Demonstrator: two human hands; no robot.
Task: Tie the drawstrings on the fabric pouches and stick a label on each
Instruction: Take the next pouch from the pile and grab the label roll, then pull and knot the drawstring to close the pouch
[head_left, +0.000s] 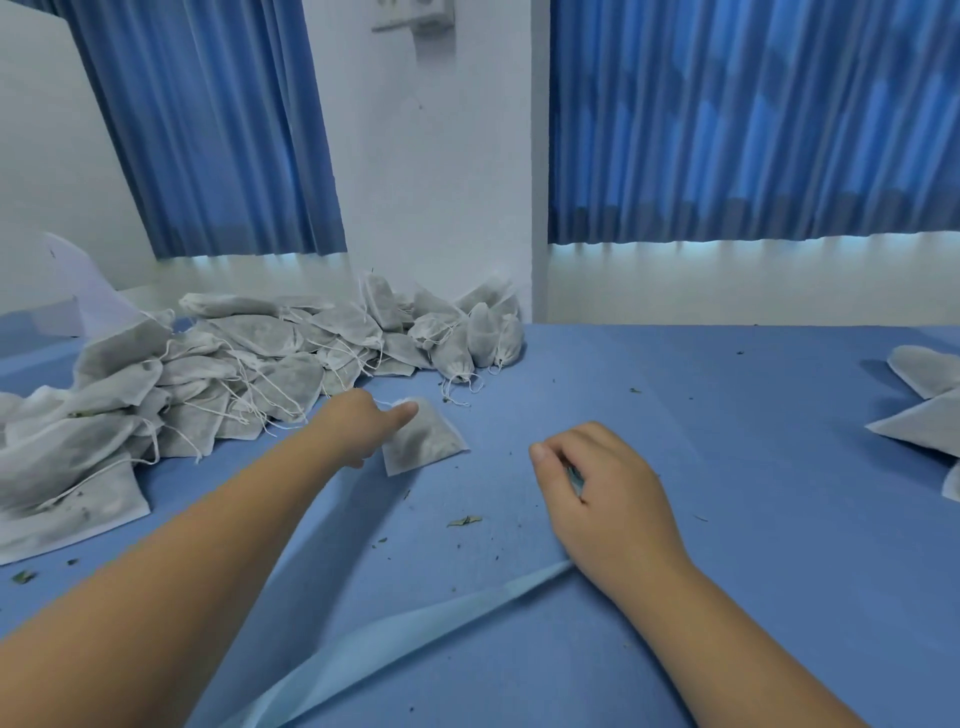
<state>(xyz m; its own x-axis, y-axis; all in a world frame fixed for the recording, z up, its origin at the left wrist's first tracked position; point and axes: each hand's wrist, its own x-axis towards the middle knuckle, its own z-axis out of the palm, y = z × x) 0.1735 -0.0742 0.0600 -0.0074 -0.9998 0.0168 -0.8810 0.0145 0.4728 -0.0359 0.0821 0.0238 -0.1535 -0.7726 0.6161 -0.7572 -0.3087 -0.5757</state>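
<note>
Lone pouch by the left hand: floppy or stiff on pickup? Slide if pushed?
Likely floppy: the pouch is thin fabric, and those in the pile sag and crease. Probably light, since its dark loose filling lies flat. A push should slide or bunch it on the blue cloth, not roll it.

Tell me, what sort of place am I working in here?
Likely a small hand-packing workroom. A heap of white non-woven drawstring pouches holding dark dried leaf lies on a table with a blue fabric cover, leaf crumbs scattered across it, and pleated blue curtains hang behind.
</note>
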